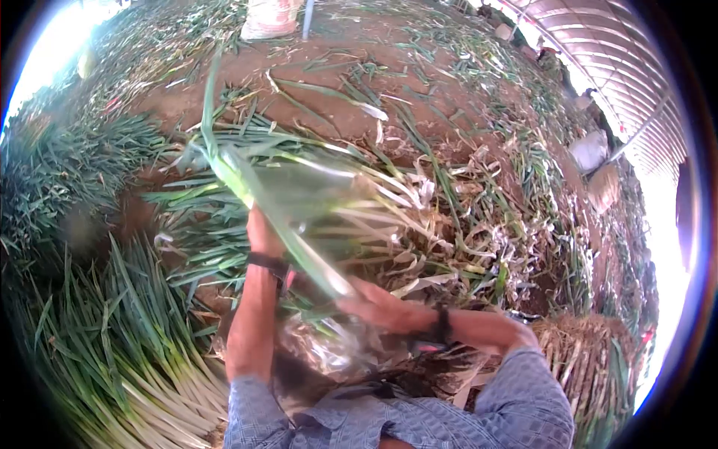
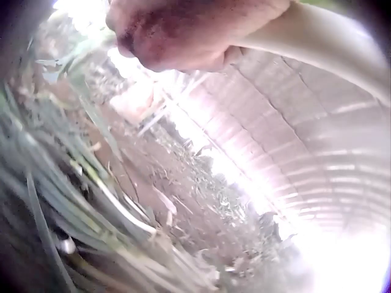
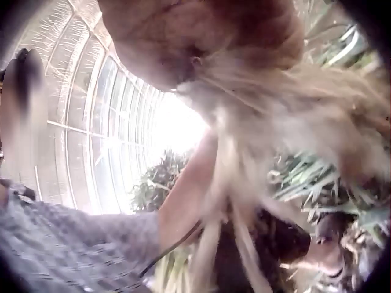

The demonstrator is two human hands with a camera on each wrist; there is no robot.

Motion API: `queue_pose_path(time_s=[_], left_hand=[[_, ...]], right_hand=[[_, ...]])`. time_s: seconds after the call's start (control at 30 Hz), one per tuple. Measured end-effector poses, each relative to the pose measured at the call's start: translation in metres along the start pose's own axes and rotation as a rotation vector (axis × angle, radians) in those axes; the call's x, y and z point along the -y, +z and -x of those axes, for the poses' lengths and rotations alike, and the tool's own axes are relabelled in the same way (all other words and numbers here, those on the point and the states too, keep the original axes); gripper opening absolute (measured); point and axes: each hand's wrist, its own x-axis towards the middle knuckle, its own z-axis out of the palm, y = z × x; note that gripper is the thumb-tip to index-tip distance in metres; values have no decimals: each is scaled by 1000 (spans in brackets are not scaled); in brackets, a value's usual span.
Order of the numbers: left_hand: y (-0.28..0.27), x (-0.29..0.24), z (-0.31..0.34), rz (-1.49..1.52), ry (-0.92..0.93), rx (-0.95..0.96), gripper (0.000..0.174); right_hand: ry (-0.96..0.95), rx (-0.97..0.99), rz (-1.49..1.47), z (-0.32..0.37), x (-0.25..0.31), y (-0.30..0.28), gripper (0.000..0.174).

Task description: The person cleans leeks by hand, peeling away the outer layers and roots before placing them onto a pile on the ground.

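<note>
A long green onion stalk (image 1: 277,213) slants across the head view, its leaves at the upper left and its pale end at the lower right. My left hand (image 1: 263,233) grips it around the middle; in the left wrist view the curled left hand (image 2: 177,30) is round the white shank (image 2: 317,39). My right hand (image 1: 374,305) holds the pale root end, and in the right wrist view the right hand (image 3: 208,36) has blurred, stringy pale roots (image 3: 293,116) hanging from it. Beneath lies a loose pile of green onions (image 1: 224,202).
At the lower left lies a large bundle of green onions (image 1: 149,367), with leafy greens (image 1: 67,179) behind. Peeled husks (image 1: 486,247) cover the ground to the right. A root-topped bundle (image 1: 591,344) lies at lower right. A sack (image 1: 271,19) and a pole (image 1: 307,19) stand at the back.
</note>
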Motion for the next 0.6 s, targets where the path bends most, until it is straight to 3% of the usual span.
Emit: queue_pose_path(time_s=[0.13, 0.2, 0.23, 0.27, 0.4, 0.47, 0.5, 0.57, 0.6], left_hand=[[4, 26, 21, 12, -118, -30, 25], [10, 28, 18, 110, -284, -87, 29], [-1, 39, 7, 57, -222, -11, 34], [-2, 44, -1, 54, -204, -84, 37], [-47, 49, -71, -128, -99, -649, 38], [-60, 54, -85, -187, -41, -653, 40], [-65, 64, -91, -263, 24, -615, 36], [-58, 70, -75, -480, 89, -511, 28], [-58, 78, -63, -796, 293, -456, 26]], right_hand=[[338, 288, 115, 47, 58, -7, 47], [242, 318, 102, 60, 43, -12, 44], [189, 312, 114, 71, 51, -13, 42], [132, 298, 121, 83, 58, -15, 40], [37, 610, 347, 153, 75, -64, 30], [456, -19, 734, 150, 108, -121, 31], [674, -321, 776, 149, 125, -149, 31], [485, -443, 1661, 175, 37, -256, 66], [315, -575, 1351, 166, 35, -277, 70]])
